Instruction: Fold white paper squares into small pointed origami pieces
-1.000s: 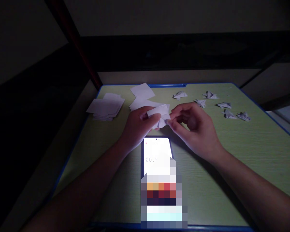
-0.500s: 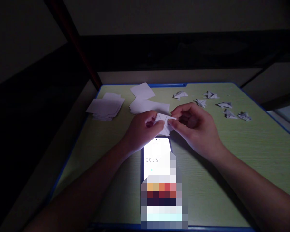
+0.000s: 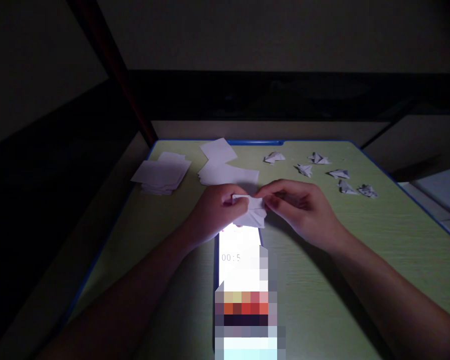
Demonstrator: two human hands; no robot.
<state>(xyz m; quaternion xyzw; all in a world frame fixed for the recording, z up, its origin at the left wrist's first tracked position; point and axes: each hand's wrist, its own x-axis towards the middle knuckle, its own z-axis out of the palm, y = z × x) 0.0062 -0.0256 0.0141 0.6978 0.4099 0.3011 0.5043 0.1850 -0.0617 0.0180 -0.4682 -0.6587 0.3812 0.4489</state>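
A small folded piece of white paper (image 3: 254,218) is held just above the top end of a lit phone (image 3: 236,245). My left hand (image 3: 221,207) is closed on the paper's left side, its thumb lying across the front. At the upper right edge, my right hand (image 3: 300,207) pinches the same paper between thumb and forefinger, the other fingers curled behind. Creases and a raised flap show on the paper's lower half. Its back and the fingers behind it are hidden.
White paper sheets lie in a stack (image 3: 161,172) at the table's far left and in a looser pile (image 3: 225,172) near the middle. Several folded paper figures (image 3: 318,158) are scattered at the far right. A blue rim (image 3: 255,143) edges the green table (image 3: 378,260).
My right thumb has shifted from the paper's front to its upper right edge. The paper's visible folds differ, with a flap now across its middle. The whole view has tilted slightly.
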